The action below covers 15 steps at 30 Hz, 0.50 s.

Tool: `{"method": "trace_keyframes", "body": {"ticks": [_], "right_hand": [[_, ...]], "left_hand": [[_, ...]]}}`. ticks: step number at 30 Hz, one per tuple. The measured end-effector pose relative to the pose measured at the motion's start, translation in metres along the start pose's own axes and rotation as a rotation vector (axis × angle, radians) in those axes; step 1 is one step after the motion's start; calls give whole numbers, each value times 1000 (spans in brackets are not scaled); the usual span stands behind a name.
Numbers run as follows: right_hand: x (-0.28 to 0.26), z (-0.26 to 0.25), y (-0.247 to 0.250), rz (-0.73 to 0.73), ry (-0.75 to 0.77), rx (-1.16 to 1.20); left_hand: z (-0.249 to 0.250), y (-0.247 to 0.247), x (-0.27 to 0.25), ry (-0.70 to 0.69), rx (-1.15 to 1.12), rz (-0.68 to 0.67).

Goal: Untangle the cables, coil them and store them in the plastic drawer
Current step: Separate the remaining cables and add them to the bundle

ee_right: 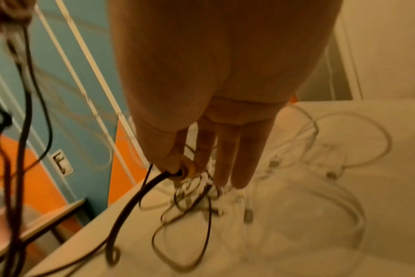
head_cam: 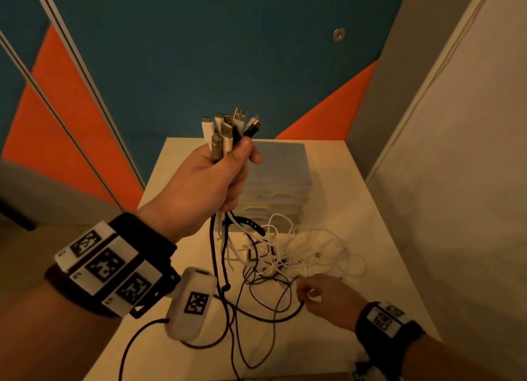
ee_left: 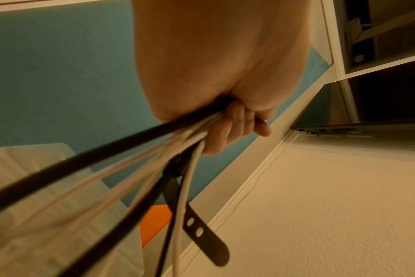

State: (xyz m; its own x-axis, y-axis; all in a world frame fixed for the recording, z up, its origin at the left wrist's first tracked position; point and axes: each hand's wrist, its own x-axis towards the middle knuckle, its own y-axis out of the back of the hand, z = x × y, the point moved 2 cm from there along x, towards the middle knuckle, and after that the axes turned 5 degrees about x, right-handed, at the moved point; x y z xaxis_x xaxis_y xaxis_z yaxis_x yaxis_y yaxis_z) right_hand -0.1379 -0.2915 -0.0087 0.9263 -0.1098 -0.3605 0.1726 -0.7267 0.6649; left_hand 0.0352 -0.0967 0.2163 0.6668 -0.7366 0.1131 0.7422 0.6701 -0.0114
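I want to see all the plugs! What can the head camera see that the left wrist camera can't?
Only the head view shows the plug ends sticking up from the left hand, the right hand pinching a dark cable, and the tangle on the table. Only the left wrist view shows a laptop on a shelf. Both show the left hand gripping cables, the black strap and the plastic drawer.

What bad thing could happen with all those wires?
The left hand lifts a fistful of cable ends while the rest hang down into the tangled pile on the table. Pulling higher would probably tighten the knots. The right hand pinches a dark cable; tugging it sideways might drag the pile off the table edge. The hanging black strap could snag on loops.
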Motion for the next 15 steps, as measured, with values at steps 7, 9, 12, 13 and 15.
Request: {"method": "trace_keyframes", "body": {"ticks": [7, 9, 12, 13, 15], "right_hand": [[-17, -15, 81, 247, 137, 230], [-20, -20, 105, 395, 164, 377], [-29, -38, 144, 601, 194, 629], [-34, -47, 155, 660, 215, 676], [-45, -67, 175, 771, 285, 732]], "left_hand": [[-2, 2, 2, -25, -12, 10], [-2, 6, 3, -16, -2, 30], [-2, 12, 4, -6, 24, 74], [-3, 14, 4, -4, 28, 90], [-3, 16, 4, 7, 22, 126]]}}
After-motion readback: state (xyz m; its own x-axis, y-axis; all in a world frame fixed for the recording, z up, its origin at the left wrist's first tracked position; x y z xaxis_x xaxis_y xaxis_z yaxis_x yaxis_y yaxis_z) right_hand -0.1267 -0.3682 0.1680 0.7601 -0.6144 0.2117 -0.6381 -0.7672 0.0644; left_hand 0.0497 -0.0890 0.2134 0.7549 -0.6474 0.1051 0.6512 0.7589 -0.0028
